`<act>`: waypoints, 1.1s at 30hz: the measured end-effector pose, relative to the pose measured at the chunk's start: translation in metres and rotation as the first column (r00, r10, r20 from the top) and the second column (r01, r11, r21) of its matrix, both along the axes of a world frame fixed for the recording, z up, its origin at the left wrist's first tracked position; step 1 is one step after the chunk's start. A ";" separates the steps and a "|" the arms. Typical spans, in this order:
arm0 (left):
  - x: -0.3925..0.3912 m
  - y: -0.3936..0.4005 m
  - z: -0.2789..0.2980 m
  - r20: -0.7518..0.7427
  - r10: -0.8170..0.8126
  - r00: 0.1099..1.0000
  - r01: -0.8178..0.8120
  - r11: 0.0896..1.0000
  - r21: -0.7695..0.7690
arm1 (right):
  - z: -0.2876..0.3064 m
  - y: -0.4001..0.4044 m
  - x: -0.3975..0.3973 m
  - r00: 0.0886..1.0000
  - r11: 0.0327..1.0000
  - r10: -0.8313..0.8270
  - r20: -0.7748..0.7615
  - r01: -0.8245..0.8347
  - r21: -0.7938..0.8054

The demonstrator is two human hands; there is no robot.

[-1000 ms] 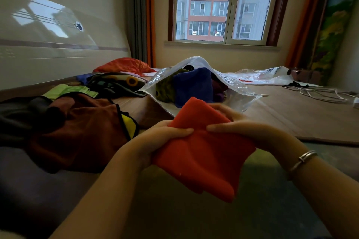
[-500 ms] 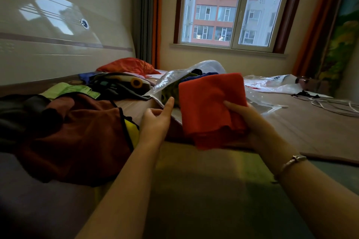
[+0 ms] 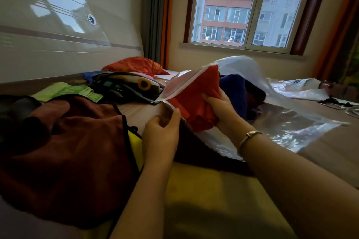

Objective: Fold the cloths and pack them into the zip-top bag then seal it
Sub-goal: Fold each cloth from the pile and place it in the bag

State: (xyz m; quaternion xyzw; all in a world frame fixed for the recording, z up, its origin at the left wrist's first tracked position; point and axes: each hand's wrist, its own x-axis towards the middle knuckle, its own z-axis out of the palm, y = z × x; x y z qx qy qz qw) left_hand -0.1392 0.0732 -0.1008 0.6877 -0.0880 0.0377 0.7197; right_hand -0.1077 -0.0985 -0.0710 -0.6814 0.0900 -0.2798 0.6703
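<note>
Cloths are what this job is about, and one folded red cloth (image 3: 196,99) sits in the right hand (image 3: 221,110), whose fingers (image 3: 210,97) are curled tight around it. It is partway inside the mouth of the clear zip-top bag (image 3: 287,130), which lies on the bed (image 3: 330,147). A blue cloth (image 3: 235,87) is already in the bag, just behind the red one. The left hand (image 3: 162,132) pinches the near edge of the bag's mouth between thumb and fingers (image 3: 174,117), holding it up. To the left lies a pile of loose cloths: a big brown cloth (image 3: 73,141), a green cloth (image 3: 66,91), and dark ones farther back. The right wrist wears a bracelet (image 3: 249,137).
</note>
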 end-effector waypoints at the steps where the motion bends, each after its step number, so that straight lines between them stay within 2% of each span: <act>1: 0.003 0.000 0.001 0.034 0.009 0.999 -0.010 1.000 0.009 | -0.002 -0.002 0.013 0.997 0.995 -0.067 -0.048 0.063 -0.083; 2: 0.004 0.000 0.003 0.073 0.025 0.997 -0.027 0.999 0.025 | -0.006 -0.006 0.025 0.970 0.947 -0.191 -0.152 0.140 -0.290; 3: 0.005 -0.001 0.004 0.113 0.043 0.993 -0.049 0.998 0.046 | -0.012 -0.010 0.034 0.879 0.796 -0.394 -0.267 0.182 -0.577; 4: 0.005 -0.002 0.006 0.150 0.057 0.987 -0.068 0.995 0.068 | -0.017 -0.012 0.038 0.736 0.555 -0.623 -0.265 0.177 -0.813; 5: 0.006 -0.003 0.006 0.178 0.060 0.982 -0.077 0.993 0.090 | -0.021 -0.013 0.038 0.637 0.313 -0.756 -0.151 0.150 -0.938; 6: 0.006 -0.005 0.005 0.190 0.055 0.980 -0.077 0.991 0.111 | -0.022 -0.012 0.036 0.609 0.153 -0.793 -0.036 0.141 -0.978; 7: 0.006 -0.007 0.002 0.190 0.042 0.981 -0.069 0.988 0.137 | -0.021 -0.010 0.033 0.629 0.079 -0.777 0.039 0.159 -0.984; 9: 0.007 -0.010 -0.005 0.159 0.010 0.987 -0.044 0.976 0.211 | -0.022 -0.009 0.030 0.726 0.002 -0.666 0.174 0.234 -0.972; 11: 0.008 -0.013 -0.011 0.111 -0.023 0.994 -0.003 0.975 0.224 | -0.028 -0.009 0.028 0.808 -0.229 -0.426 0.406 0.338 -0.913; 12: 0.008 -0.014 -0.012 0.099 -0.035 0.994 0.014 0.979 0.205 | -0.030 -0.008 0.028 0.857 -0.309 -0.302 0.418 0.326 -0.893; 13: 0.007 -0.014 -0.011 0.104 -0.044 0.994 0.023 0.981 0.192 | -0.032 -0.006 0.028 0.921 -0.349 -0.212 0.328 0.242 -0.905; 14: 0.007 -0.014 -0.009 0.125 -0.054 0.991 0.030 0.982 0.189 | -0.034 -0.005 0.029 0.963 -0.338 -0.174 0.204 0.136 -0.931; 16: 0.004 -0.013 -0.006 0.179 -0.088 0.980 0.056 0.983 0.176 | -0.037 -0.007 0.039 0.979 -0.246 -0.206 0.011 -0.041 -0.968; 19: 0.002 -0.011 -0.005 0.223 -0.121 0.967 0.094 0.987 0.130 | -0.040 -0.019 0.065 0.949 -0.221 -0.309 -0.054 -0.127 -0.967; 22: 0.009 -0.011 -0.010 0.223 -0.102 0.969 0.092 0.994 0.057 | -0.032 -0.026 0.093 0.904 -0.089 -0.384 -0.189 -0.241 -0.966; 27: 0.018 -0.012 -0.011 0.200 -0.052 0.979 0.061 0.997 -0.041 | -0.026 -0.022 0.124 0.855 -0.054 -0.430 -0.290 -0.345 -0.937; 30: 0.017 -0.016 -0.009 0.177 -0.052 0.983 0.060 0.997 -0.038 | -0.026 -0.025 0.117 0.867 0.005 -0.369 -0.334 -0.358 -0.934; 33: 0.012 -0.013 -0.007 0.170 -0.072 0.983 0.066 0.997 0.040 | -0.020 -0.025 0.086 0.911 0.169 -0.197 -0.363 -0.334 -0.927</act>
